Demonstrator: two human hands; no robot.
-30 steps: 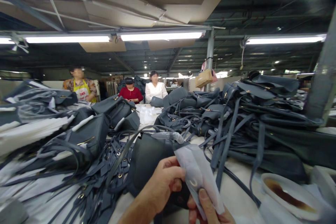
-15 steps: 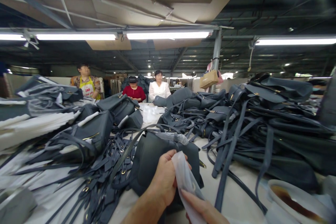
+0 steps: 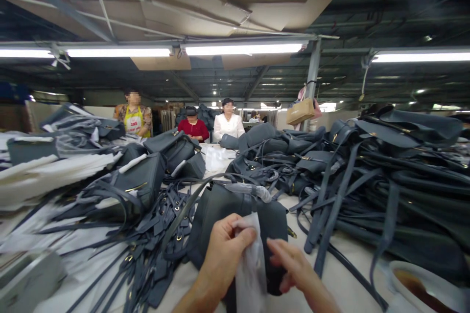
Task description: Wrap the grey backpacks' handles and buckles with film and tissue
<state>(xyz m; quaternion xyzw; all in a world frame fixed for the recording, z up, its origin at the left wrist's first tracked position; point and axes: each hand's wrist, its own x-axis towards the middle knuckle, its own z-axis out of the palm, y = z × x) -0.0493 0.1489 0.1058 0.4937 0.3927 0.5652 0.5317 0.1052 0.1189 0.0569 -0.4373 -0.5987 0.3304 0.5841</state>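
My left hand [image 3: 229,249] pinches the upper end of a whitish, translucent plastic sleeve [image 3: 253,274] between thumb and fingers; the sleeve hangs down toward me. To its right, my right hand [image 3: 293,264] is apart from the sleeve, with fingers loosely spread and slightly blurred. Behind both hands a dark blue-grey handbag [image 3: 209,220] stands on the table, its top handle [image 3: 253,190] wrapped in clear plastic. A long strap curves over the bag's left side. What lies inside the sleeve cannot be made out.
Many dark straps with gold buckles [image 3: 157,244] lie at left, beside stacked white sheets [image 3: 73,176]. Bags pile high at right [image 3: 414,190]. A bowl with brown residue [image 3: 422,288] is at lower right, a grey box [image 3: 31,281] at lower left. Several people are across the table.
My right hand has let go of the plastic sleeve and moved to its right. My left hand still pinches the sleeve, which now hangs straighter. The view has shifted slightly left.
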